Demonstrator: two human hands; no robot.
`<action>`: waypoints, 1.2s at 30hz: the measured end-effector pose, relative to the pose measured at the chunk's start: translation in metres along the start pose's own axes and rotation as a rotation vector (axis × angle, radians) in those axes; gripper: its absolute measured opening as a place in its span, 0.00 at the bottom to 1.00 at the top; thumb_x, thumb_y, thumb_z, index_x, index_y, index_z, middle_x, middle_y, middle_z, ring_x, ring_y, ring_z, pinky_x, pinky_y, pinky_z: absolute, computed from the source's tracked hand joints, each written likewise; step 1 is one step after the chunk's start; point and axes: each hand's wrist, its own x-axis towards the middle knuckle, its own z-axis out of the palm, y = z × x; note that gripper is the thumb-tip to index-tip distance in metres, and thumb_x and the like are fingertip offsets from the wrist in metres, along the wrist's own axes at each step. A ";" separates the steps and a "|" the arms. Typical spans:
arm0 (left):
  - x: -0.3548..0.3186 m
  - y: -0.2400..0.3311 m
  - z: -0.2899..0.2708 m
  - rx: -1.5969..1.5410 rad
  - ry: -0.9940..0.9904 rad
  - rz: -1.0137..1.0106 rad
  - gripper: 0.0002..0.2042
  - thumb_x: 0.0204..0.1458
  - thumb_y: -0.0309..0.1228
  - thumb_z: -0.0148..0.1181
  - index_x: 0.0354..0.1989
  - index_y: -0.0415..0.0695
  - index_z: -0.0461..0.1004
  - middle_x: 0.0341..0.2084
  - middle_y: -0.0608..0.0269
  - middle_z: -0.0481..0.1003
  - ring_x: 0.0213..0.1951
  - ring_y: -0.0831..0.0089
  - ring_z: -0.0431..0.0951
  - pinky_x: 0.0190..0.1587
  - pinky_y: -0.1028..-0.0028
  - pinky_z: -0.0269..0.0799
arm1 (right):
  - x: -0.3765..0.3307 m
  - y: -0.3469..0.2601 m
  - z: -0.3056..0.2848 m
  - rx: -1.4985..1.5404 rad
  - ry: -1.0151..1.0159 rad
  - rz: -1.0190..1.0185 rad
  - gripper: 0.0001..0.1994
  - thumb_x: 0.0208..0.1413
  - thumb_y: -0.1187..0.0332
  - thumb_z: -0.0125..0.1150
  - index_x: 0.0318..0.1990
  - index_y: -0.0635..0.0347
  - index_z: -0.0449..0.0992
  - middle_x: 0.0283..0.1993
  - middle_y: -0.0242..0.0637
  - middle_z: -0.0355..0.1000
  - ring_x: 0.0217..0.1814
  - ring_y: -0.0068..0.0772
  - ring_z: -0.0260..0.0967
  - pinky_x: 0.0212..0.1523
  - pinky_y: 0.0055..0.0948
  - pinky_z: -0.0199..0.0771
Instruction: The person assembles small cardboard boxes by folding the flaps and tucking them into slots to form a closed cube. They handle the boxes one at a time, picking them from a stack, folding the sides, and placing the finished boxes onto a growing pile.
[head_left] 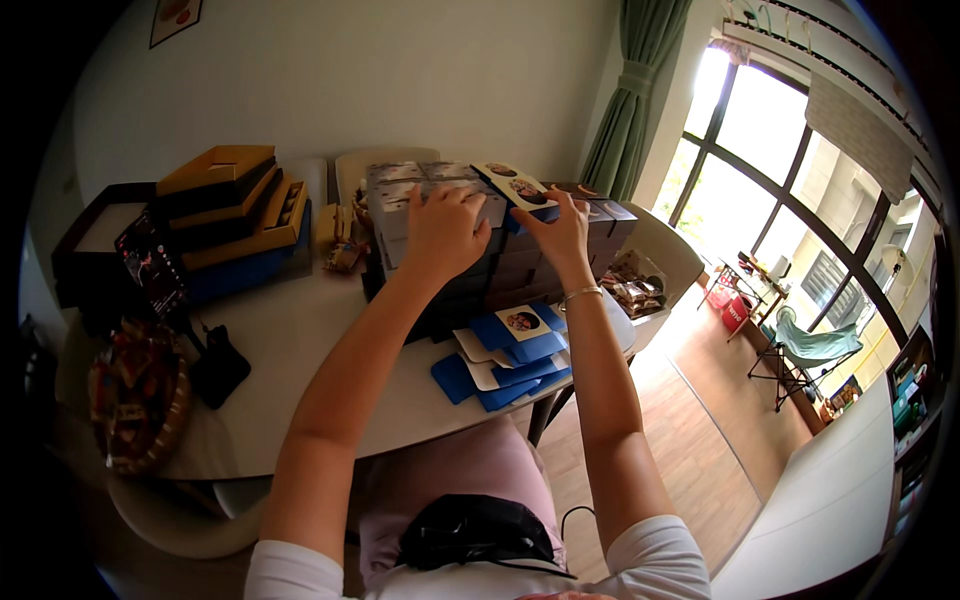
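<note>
Both my arms reach forward over the table to a tall stack of dark boxes (505,265) with grey tops. Lying on that stack is a flat blue box (521,186) with a pale yellow top and a round picture. My right hand (562,235) grips its near right corner, thumb in front and fingers at the side. My left hand (447,228) rests on the grey box tops to its left, fingers bent and apart, holding nothing. Several flat blue-and-white cartons (510,352) lie in a loose pile at the near table edge, below my hands.
Open brown and black boxes (225,205) are piled on the table's left, near a round wicker basket (140,395) and a black pouch (219,368). A container of wrapped snacks (635,285) sits right of the stack. A folding chair (812,345) stands by the window.
</note>
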 end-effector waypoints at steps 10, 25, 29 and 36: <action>-0.016 0.017 -0.012 -0.224 0.163 0.247 0.19 0.52 0.36 0.60 0.52 0.48 0.77 0.48 0.60 0.77 0.52 0.63 0.75 0.57 0.58 0.69 | -0.029 0.019 -0.010 0.283 0.181 -0.047 0.13 0.56 0.62 0.67 0.45 0.60 0.78 0.50 0.43 0.70 0.34 0.33 0.77 0.39 0.31 0.77; -0.124 0.044 0.100 -0.314 -0.650 0.258 0.33 0.41 0.24 0.66 0.62 0.46 0.69 0.60 0.58 0.69 0.62 0.60 0.67 0.60 0.64 0.68 | -0.202 0.135 0.020 0.053 0.066 0.020 0.09 0.50 0.76 0.58 0.40 0.61 0.79 0.38 0.48 0.77 0.43 0.51 0.75 0.46 0.39 0.74; -0.131 0.032 0.106 -0.345 -0.497 0.262 0.21 0.45 0.23 0.61 0.52 0.46 0.78 0.53 0.62 0.76 0.56 0.63 0.73 0.60 0.65 0.68 | -0.203 0.125 0.018 0.086 0.035 0.009 0.09 0.51 0.72 0.62 0.40 0.62 0.79 0.41 0.46 0.78 0.44 0.49 0.75 0.46 0.37 0.74; -0.130 0.021 0.100 -0.440 -0.400 0.314 0.15 0.47 0.23 0.60 0.44 0.48 0.82 0.45 0.63 0.80 0.51 0.64 0.77 0.59 0.65 0.68 | -0.213 0.107 0.002 -0.019 -0.183 -0.166 0.26 0.46 0.53 0.73 0.50 0.57 0.78 0.57 0.40 0.73 0.66 0.48 0.63 0.69 0.54 0.52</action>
